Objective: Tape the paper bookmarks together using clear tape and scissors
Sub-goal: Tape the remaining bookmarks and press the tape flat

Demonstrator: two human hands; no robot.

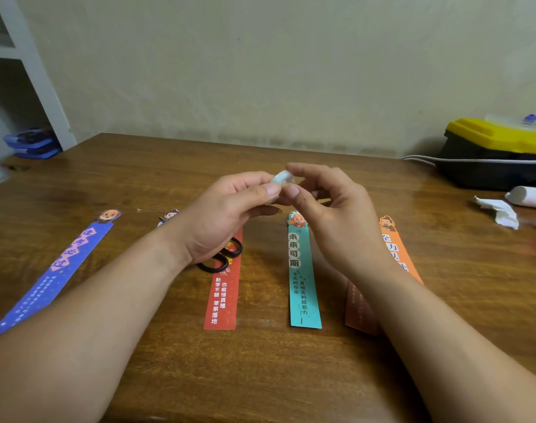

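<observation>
Above the middle of the wooden table, my left hand grips a small roll of clear tape between thumb and fingers. My right hand pinches at the roll's edge with thumb and forefinger. Below the hands lie paper bookmarks side by side: a blue one at the left, a red one, a teal one and an orange one partly under my right forearm. A further bookmark's top peeks out beside my left wrist. Black scissors lie on the red bookmark, partly hidden by my left hand.
A black and yellow toolbox stands at the back right with a white cable in front of it. Crumpled white paper and a white roll lie at the right edge. Blue boxes sit beside a white shelf at left.
</observation>
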